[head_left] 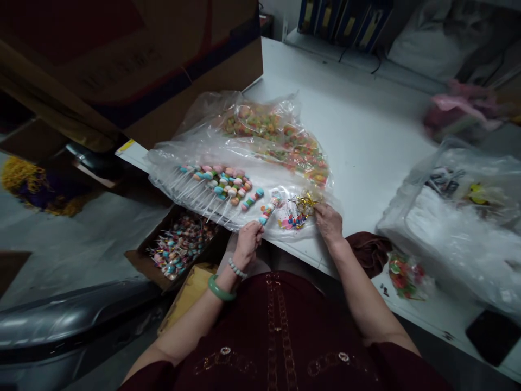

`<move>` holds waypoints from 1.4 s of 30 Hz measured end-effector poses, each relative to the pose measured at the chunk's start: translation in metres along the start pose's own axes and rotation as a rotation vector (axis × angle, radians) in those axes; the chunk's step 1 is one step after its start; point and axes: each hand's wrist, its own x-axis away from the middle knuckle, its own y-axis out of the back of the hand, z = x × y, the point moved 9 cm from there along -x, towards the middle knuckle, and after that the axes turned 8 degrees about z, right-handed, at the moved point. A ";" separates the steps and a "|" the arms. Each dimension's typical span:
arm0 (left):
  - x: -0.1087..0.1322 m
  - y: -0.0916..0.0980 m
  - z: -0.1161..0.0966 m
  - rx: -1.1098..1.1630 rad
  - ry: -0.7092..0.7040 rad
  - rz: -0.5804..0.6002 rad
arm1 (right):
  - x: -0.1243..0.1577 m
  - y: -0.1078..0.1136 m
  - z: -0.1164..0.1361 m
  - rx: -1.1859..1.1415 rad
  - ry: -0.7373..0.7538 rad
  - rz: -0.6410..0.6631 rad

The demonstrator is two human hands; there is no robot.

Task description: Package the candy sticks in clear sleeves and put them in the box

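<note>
My left hand [249,239], with a beaded bracelet and a green bangle, is closed at the lower end of a wrapped candy stick [269,208]. Fingers pinched, my right hand [329,221] is at the edge of a small pile of gold twist ties [304,203]. Under the ties lies a small printed plastic piece with red and blue figures [296,221]. To the left, several unwrapped candy sticks [228,183] in pink, blue and white rest side by side on clear plastic, white sticks toward me. Behind them, a clear bag holds many orange and green candies [280,136].
A large cardboard box [195,98] stands at the back left of the white table [358,119]. Below the edge, an open carton [140,247] holds many wrapped candy sticks. At right are a plastic-lined bin [407,179], a brown cloth [368,252] and a dark phone-like slab [493,335].
</note>
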 end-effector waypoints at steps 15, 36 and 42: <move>0.011 -0.013 -0.013 -0.008 -0.036 0.025 | 0.014 -0.001 0.025 -0.940 -0.197 0.124; 0.006 -0.007 -0.020 -0.042 -0.142 -0.008 | 0.040 0.027 0.112 -0.456 0.147 -0.023; 0.013 -0.019 -0.014 -0.032 -0.144 0.163 | 0.052 0.007 0.175 -0.137 0.344 -0.053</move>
